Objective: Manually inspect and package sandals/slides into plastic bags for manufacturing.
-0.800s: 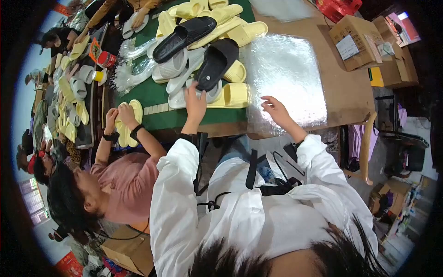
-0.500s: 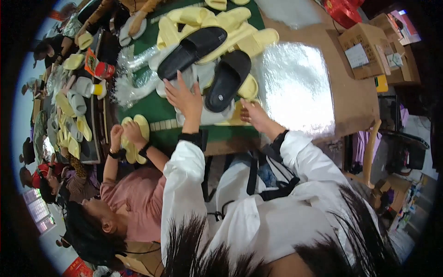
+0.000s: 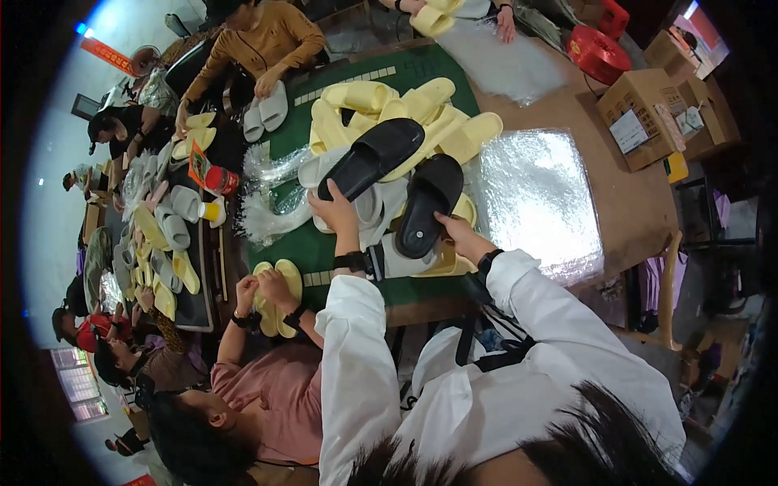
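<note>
Two black slippers lie on the heap in front of me. My left hand [image 3: 337, 215] is closed on the heel end of the left black slipper [image 3: 373, 158], thumb upward, fingers partly hidden beneath. With my right hand [image 3: 463, 236] I grip the right edge of the other black slipper [image 3: 432, 202] near its heel. Under and behind them lie several pale yellow slippers [image 3: 470, 136] and some light grey ones [image 3: 395, 263]. To the right of the heap is a stack of clear plastic bags [image 3: 539, 206].
Crumpled clear plastic [image 3: 271, 215] lies left of the heap on the green mat [image 3: 438, 65]. At my left, a person in a pink top [image 3: 267, 397] handles yellow slippers [image 3: 277, 312]. Cardboard boxes [image 3: 640, 117] and a red reel [image 3: 598, 55] stand at the far right.
The view has shifted, showing more of the table's far side. My right hand has come from beside the heap onto the right black slipper; my left has closed on the left one's heel.
</note>
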A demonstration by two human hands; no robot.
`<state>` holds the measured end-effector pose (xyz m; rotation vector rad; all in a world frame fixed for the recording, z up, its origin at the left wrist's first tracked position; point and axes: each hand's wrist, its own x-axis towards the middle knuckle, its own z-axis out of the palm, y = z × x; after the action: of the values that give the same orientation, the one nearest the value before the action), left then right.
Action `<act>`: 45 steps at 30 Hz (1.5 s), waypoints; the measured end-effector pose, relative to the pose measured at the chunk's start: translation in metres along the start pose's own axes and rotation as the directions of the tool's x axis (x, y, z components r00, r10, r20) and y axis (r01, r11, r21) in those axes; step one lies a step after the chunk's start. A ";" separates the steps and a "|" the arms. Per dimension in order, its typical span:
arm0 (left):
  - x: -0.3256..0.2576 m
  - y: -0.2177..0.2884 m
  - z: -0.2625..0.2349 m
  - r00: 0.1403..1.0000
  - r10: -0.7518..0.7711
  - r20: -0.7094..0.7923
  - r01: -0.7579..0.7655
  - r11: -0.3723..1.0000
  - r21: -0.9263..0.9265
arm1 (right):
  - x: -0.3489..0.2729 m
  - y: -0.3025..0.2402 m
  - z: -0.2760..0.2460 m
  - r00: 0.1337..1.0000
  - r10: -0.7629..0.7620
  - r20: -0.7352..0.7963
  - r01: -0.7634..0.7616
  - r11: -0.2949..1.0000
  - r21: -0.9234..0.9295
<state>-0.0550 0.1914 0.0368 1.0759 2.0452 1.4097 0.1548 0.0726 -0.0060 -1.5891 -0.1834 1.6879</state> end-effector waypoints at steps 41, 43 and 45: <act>-0.459 -0.021 0.089 0.461 -0.030 0.887 -0.749 0.523 0.407 | -0.017 -0.059 -0.396 0.786 -0.610 -0.099 0.498 0.720 -0.483; -0.456 -0.029 0.084 0.397 0.042 0.917 -0.778 0.545 0.312 | -0.016 -0.067 -0.389 0.717 -0.694 -0.061 0.574 0.638 -0.512; -0.457 -0.030 0.083 0.401 0.025 0.916 -0.796 0.504 0.335 | -0.009 -0.068 -0.382 0.723 -0.690 -0.038 0.584 0.640 -0.500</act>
<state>0.2706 -0.1271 -0.0579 2.2854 1.4983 -0.1508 0.5250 -0.0401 -0.0362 -1.7426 -0.9817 0.9126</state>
